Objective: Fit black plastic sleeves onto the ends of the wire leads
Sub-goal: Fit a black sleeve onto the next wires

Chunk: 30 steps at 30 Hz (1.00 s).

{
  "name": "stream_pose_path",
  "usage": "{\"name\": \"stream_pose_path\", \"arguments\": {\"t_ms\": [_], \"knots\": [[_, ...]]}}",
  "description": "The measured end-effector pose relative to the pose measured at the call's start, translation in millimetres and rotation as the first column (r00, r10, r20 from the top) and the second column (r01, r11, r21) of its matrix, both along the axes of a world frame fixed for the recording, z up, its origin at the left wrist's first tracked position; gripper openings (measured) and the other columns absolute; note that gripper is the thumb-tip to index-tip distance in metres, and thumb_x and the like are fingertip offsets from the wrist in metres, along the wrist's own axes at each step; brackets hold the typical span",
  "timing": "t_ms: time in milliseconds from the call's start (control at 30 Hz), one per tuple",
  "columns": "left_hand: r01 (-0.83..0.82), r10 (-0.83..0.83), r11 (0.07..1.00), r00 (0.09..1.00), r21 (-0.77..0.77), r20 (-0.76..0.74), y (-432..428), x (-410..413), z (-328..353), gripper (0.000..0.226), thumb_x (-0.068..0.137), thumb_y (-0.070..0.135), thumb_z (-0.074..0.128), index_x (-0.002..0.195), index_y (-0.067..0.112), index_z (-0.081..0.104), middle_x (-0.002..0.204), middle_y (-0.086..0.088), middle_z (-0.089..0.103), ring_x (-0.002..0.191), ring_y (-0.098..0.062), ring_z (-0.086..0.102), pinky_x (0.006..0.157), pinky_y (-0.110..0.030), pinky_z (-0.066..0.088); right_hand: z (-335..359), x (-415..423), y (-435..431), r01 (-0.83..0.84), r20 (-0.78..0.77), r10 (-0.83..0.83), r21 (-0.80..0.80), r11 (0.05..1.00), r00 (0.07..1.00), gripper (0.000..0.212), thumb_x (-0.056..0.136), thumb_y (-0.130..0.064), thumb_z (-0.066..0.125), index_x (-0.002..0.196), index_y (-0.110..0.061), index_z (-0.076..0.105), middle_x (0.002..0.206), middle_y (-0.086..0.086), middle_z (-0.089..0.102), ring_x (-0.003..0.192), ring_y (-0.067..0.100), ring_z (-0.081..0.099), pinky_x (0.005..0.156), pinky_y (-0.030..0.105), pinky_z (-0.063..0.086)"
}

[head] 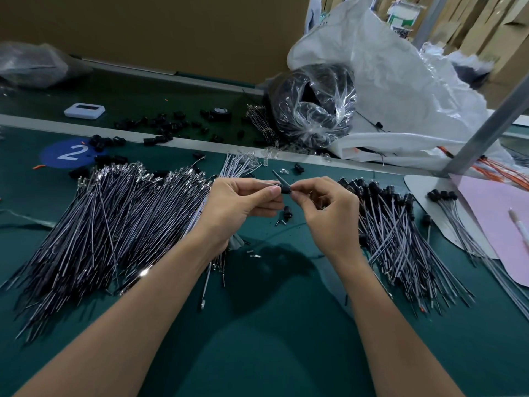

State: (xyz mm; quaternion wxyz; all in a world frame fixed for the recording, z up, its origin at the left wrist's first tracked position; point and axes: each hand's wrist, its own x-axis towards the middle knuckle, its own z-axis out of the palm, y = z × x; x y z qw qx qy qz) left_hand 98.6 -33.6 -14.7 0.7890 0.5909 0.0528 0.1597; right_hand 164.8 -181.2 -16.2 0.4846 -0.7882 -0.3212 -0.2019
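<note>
**Sleeve (285, 188) pinched between both my hands, above the middle of the table (272, 325)**

My right hand (329, 213) pinches the small black sleeve at its fingertips, the other fingers curled loosely behind. My left hand (240, 204) meets it from the other side. Its thumb and forefinger are closed on a lead (267, 183) right where it reaches the sleeve, and the remaining fingers are folded under. A thin grey end (277, 175) sticks up out of the sleeve, slanting away from me. I cannot tell how far the lead sits inside.

Directly below my fingers a spare sleeve (287, 212) lies on the green table. To my left is a wide fan of bare leads (114, 219), with their metal tips at the far edge. To my right lies a smaller heap of sleeved leads (395, 233), black caps at the far end. A few more of them rest on a white card (435, 213) beside a pink sheet (498, 224).

Loose sleeves (160, 128) are scattered along the far strip of the table, near a blue disc (70, 153) marked 2 and a small white device (84, 110). Beyond my hands, a clear bag (312, 110) of black parts leans against a big white sack (400, 81).
</note>
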Motion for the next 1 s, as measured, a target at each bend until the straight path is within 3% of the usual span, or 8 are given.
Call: {"name": "stream_pose_path", "arguments": {"t_ms": [233,433,533,633,700,767,867,1000], "knots": [[0.016,-0.016,1.0,1.0,0.024,-0.003,-0.2,0.0,0.3,0.017,0.072,0.022,0.071,0.085,0.012,0.076,0.078,-0.011,0.076,0.07,-0.019,0.074,0.063,-0.024,0.059,1.6,-0.4,0.7,-0.069,-0.023,0.068,-0.023,0.997,0.997,0.023,0.078,-0.007,0.078,0.1,-0.013,0.076,0.077,-0.01,0.065,0.067,0.0,0.057,0.067,0.009,0.041],[-0.004,0.006,0.992,1.0,0.125,-0.014,0.3,0.2,0.0,0.012,0.087,0.016,0.065,0.087,0.01,0.076,0.076,-0.007,0.075,0.064,-0.015,0.069,0.061,-0.024,0.058,3.1,-1.7,0.2,-0.016,0.064,0.016,0.009,1.0,0.998,0.012,0.078,-0.017,0.08,0.089,-0.016,0.079,0.076,-0.005,0.062,0.062,0.001,0.05,0.059,0.011,0.036],[-0.118,0.116,0.969,0.993,0.215,0.024,-2.4,0.5,-0.3,0.013,0.092,0.012,0.064,0.086,0.011,0.076,0.072,-0.004,0.073,0.062,-0.013,0.065,0.057,-0.021,0.054,1.0,-2.4,1.5,0.012,0.066,-0.012,-0.011,1.0,0.998,0.013,0.076,-0.017,0.082,0.088,-0.015,0.079,0.087,0.0,0.063,0.077,0.007,0.058,0.066,0.016,0.042],[-0.328,0.328,0.936,0.944,0.127,0.025,7.7,0.2,1.6,0.013,0.092,0.014,0.064,0.087,0.01,0.074,0.07,-0.001,0.072,0.06,-0.014,0.066,0.057,-0.022,0.054,3.4,3.8,-6.2,0.062,0.023,-0.063,0.035,0.997,0.998,0.01,0.076,-0.016,0.082,0.086,-0.015,0.078,0.096,0.001,0.067,0.087,0.014,0.063,0.073,0.019,0.046],[-0.479,0.479,0.877,0.878,0.038,0.014,18.3,-0.8,4.8,0.012,0.092,0.015,0.064,0.085,0.012,0.072,0.067,0.003,0.071,0.06,-0.011,0.065,0.059,-0.022,0.055,7.4,9.6,-13.5,0.09,-0.082,-0.081,0.106,0.99,0.993,0.009,0.076,-0.017,0.082,0.084,-0.017,0.078,0.098,-0.003,0.068,0.087,0.009,0.064,0.071,0.014,0.045],[-0.543,0.543,0.84,0.839,-0.01,0.021,22.7,-2.0,7.1,0.014,0.092,0.014,0.064,0.08,0.013,0.072,0.064,0.005,0.07,0.06,-0.01,0.065,0.059,-0.022,0.055,10.7,11.4,-16.2,0.057,-0.244,-0.006,0.203,0.977,0.97,0.009,0.076,-0.015,0.082,0.083,-0.017,0.078,0.097,-0.003,0.072,0.083,0.009,0.066,0.072,0.02,0.051],[-0.36,0.359,0.931,0.933,-0.059,-0.015,24.0,-3.7,8.5,0.019,0.093,0.011,0.062,0.077,0.012,0.072,0.066,0.001,0.069,0.061,-0.014,0.065,0.06,-0.024,0.056,16.2,8.3,-16.6,-0.01,-0.442,0.267,0.503,0.864,0.856,0.011,0.075,-0.011,0.079,0.085,-0.014,0.074,0.089,0.0,0.075,0.08,0.013,0.068,0.077,0.027,0.056],[-0.083,0.082,0.996,0.995,-0.027,-0.061,20.4,-3.4,6.5,0.018,0.084,0.004,0.055,0.08,0.006,0.072,0.073,-0.008,0.07,0.069,-0.022,0.067,0.063,-0.032,0.058,22.9,10.4,-23.2,-0.036,-0.399,0.652,0.837,0.547,0.644,0.015,0.084,-0.017,0.065,0.096,-0.007,0.065,0.095,0.008,0.075,0.083,0.018,0.071,0.072,0.026,0.058]]}}
